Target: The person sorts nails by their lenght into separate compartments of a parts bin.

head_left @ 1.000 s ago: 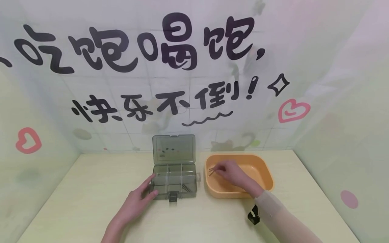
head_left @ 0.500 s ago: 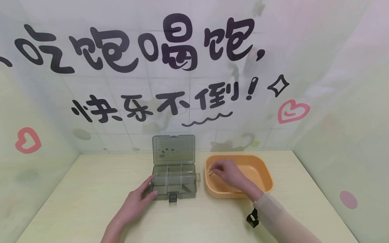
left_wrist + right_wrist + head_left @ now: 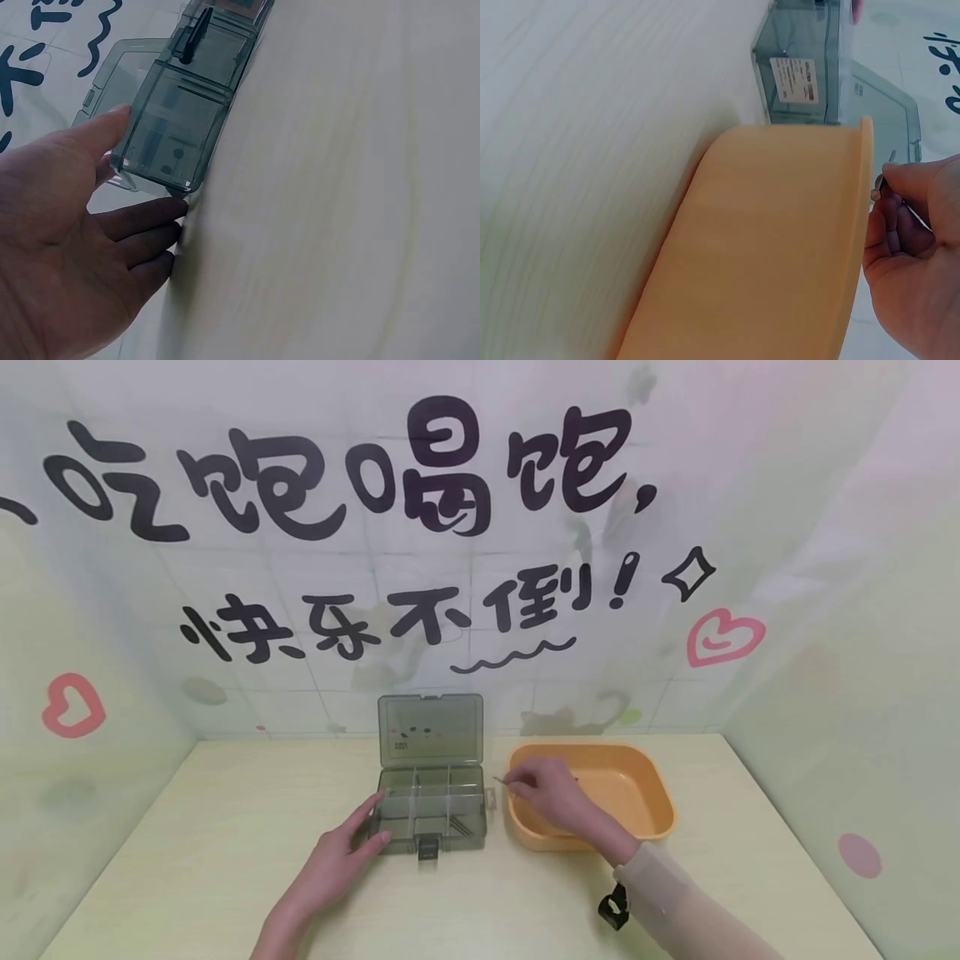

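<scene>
My right hand [image 3: 551,789] is over the left rim of an orange tray [image 3: 637,793], pinching a thin metal screw [image 3: 498,780] between thumb and fingertips. In the right wrist view the screw's rounded head [image 3: 875,195] shows below the thumb. A clear grey compartment box [image 3: 393,827] stands left of the tray with its lid [image 3: 431,727] raised. Several thin dark screws [image 3: 460,825] lie in its front right compartment. My left hand [image 3: 333,860] rests against the box's left end, thumb at the front corner, the other fingers extended along the end wall [image 3: 154,161].
A small dark piece [image 3: 576,779] shows in the tray behind the right hand. A black clip-like object [image 3: 615,906] hangs at the right sleeve. A printed wall sheet [image 3: 300,568] stands close behind the box and tray on the pale table [image 3: 480,902].
My right hand has moved left from inside the tray to its left rim, carrying the screw toward the box. The left hand and the box have stayed in place.
</scene>
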The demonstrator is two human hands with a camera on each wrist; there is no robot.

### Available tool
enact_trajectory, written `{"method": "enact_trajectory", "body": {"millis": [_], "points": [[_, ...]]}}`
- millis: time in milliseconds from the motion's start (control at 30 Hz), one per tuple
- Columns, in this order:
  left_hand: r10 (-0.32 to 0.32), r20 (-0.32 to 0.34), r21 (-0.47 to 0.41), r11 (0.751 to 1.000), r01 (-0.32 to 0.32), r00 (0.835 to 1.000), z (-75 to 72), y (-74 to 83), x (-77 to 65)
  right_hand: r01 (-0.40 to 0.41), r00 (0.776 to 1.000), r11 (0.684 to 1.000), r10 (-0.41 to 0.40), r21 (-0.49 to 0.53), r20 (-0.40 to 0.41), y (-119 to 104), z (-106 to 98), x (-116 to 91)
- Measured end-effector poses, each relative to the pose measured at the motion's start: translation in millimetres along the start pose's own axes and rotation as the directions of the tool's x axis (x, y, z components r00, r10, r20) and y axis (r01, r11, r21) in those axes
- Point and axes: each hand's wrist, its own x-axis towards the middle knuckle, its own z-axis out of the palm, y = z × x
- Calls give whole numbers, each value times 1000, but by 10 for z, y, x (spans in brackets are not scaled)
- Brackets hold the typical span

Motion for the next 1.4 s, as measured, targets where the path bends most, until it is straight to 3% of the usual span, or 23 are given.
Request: {"method": "enact_trajectory", "body": {"millis": [567, 800, 1400], "points": [[3, -6, -10, 1000, -3, 1000, 15, -20, 27, -48, 996, 994, 40, 94, 83, -233, 211, 88], [2, -5, -7, 1000, -2, 1000, 3, -24, 15, -42, 997, 998, 39, 44, 74, -323, 321, 133], [-2, -14, -20, 1000, 2, 1000, 25, -30, 28, -80, 995, 996, 78, 44, 62, -397, 471, 129]]}}
